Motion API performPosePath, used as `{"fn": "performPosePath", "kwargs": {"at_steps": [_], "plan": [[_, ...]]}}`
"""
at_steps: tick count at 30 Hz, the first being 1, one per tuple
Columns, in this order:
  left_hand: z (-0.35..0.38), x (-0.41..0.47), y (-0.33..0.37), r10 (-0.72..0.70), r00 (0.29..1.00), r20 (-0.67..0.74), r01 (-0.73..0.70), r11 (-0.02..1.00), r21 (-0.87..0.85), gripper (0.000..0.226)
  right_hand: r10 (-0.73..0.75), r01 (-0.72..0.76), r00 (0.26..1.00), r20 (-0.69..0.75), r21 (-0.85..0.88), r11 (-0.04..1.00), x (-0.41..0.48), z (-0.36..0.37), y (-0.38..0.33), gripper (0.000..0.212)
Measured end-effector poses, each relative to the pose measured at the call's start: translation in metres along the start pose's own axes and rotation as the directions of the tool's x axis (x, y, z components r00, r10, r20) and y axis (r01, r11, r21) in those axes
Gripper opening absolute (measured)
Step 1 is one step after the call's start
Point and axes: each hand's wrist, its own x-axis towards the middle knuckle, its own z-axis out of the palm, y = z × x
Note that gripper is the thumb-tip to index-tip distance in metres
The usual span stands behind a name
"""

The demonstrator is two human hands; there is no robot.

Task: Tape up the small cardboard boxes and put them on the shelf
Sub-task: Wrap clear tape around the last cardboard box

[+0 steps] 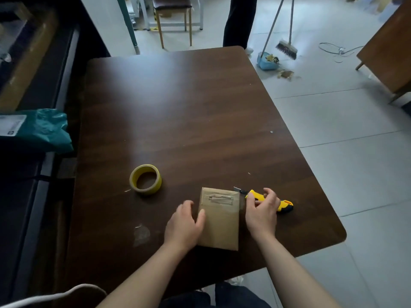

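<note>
"While the box lies flat on the near part of the surface, where are the hands?"

"Either side of it, from the head view. The left hand rests against the box's left edge, its fingers relaxed, loosely spread and holding nothing. The right hand sits just right of the box, its fingers curled over a yellow knife that lies on the surface."

"Is the blade out?"

"It looks extended, pointing past the box's far right corner."

"So what could go wrong?"

"That blade is my main worry. If the right hand swings the knife inward, it could slice the cardboard, or cut any tape already on the box. A glossy patch shows near the far end, though I can't tell whether the seam is sealed. The left hand is also close enough to be nicked."

"And the box?"

"It's only lightly steadied, so a push could make it slide. The tape sits well to the left, beyond the left hand, so reaching across might shift the box too."
</note>
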Motion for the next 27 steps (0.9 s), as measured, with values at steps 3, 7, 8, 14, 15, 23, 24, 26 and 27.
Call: {"fn": "performPosePath", "kwargs": {"at_steps": [3, 7, 8, 14, 15, 23, 24, 26, 27], "plan": [[0.008, 0.017, 0.02, -0.143, 0.988, -0.052, 0.125, 0.958, -0.259, 0.063, 0.081, -0.092, 0.99, 0.119, 0.094, 0.991, -0.005, 0.012, -0.002, 0.079], [0.028, 0.036, 0.04, -0.22, 0.975, 0.039, 0.221, 0.923, -0.316, 0.066, 0.196, -0.219, 0.951, 0.24, 0.072, 0.973, 0.0, 0.04, -0.003, 0.091], [0.032, 0.038, 0.041, -0.221, 0.975, 0.028, 0.219, 0.928, -0.301, 0.061, 0.21, -0.228, 0.949, 0.236, 0.054, 0.972, 0.001, 0.045, -0.001, 0.09], [0.036, 0.038, 0.039, -0.185, 0.981, -0.054, 0.168, 0.957, -0.236, 0.045, 0.162, -0.176, 0.968, 0.19, 0.056, 0.983, 0.001, 0.052, 0.009, 0.054], [0.037, 0.038, 0.039, -0.182, 0.981, -0.061, 0.164, 0.96, -0.228, 0.046, 0.152, -0.168, 0.97, 0.192, 0.068, 0.983, 0.001, 0.05, 0.008, 0.05], [0.036, 0.041, 0.032, -0.192, 0.981, -0.025, 0.172, 0.925, -0.34, 0.046, 0.159, -0.203, 0.955, 0.251, 0.161, 0.966, -0.002, 0.044, 0.008, 0.055], [0.035, 0.041, 0.031, -0.192, 0.981, -0.017, 0.174, 0.92, -0.352, 0.047, 0.183, -0.235, 0.946, 0.266, 0.18, 0.955, -0.002, 0.042, 0.009, 0.055], [0.032, 0.04, 0.031, -0.195, 0.981, 0.012, 0.185, 0.904, -0.385, 0.048, 0.243, -0.31, 0.925, 0.291, 0.214, 0.926, -0.001, 0.036, 0.011, 0.058], [0.03, 0.038, 0.031, -0.195, 0.981, 0.022, 0.187, 0.895, -0.404, 0.049, 0.266, -0.337, 0.919, 0.293, 0.23, 0.913, -0.001, 0.032, 0.014, 0.058]]}}
